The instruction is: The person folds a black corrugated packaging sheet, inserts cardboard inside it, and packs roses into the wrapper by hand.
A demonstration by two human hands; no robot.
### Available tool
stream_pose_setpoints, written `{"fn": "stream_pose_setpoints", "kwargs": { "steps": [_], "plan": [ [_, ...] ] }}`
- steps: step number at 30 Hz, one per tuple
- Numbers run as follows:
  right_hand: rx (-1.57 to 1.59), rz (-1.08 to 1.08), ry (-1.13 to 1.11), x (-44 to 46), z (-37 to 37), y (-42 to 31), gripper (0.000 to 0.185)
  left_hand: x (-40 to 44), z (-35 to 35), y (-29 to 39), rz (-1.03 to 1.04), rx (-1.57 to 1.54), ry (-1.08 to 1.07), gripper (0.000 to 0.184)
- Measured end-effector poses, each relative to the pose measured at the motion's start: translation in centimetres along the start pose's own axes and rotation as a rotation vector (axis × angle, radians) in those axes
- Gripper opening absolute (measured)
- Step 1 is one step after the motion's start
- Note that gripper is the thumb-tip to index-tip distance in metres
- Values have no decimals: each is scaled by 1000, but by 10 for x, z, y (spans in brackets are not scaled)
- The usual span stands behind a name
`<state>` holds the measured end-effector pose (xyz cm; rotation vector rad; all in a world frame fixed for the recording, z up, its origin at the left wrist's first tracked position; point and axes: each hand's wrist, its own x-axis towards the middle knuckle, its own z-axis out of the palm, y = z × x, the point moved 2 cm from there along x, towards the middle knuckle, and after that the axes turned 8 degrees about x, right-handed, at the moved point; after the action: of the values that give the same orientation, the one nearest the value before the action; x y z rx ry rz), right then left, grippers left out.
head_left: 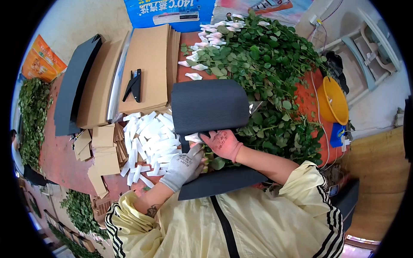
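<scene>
A sheet of black corrugated board lies bent over in front of the person, with a second dark flap near the body. Between the two, my left hand, in a grey-white glove, rests with bent fingers on the stems and leaves of a flower. What its fingertips hold is partly hidden. My right hand, in a pink glove, is beside a white-wrapped bud at the board's lower edge; its fingertips are bent and partly covered. White paper strips are heaped left of the hands.
Leafy stems with wrapped buds cover the back right. A black stapler lies on brown cardboard sheets. Small cardboard pieces are at the left, a yellow basin at the right.
</scene>
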<state>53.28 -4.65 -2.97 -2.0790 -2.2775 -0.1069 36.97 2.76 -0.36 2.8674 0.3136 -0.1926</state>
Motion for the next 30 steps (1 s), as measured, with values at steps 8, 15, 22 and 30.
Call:
{"fn": "stream_pose_setpoints", "kwargs": {
  "steps": [8, 15, 22, 30],
  "plan": [
    [229, 125, -7, -20, -43, 11, 40, 5, -19, 3, 0, 13, -54, 59],
    [175, 10, 193, -21, -34, 10, 25, 10, -1, 2, 121, 54, 79, 58],
    [128, -32, 104, -12, -4, 6, 28, 3, 9, 1, 123, 25, 94, 53],
    [111, -82, 2, -6, 15, 5, 35, 2, 5, 3, 150, 45, 41, 49]
  ]
}}
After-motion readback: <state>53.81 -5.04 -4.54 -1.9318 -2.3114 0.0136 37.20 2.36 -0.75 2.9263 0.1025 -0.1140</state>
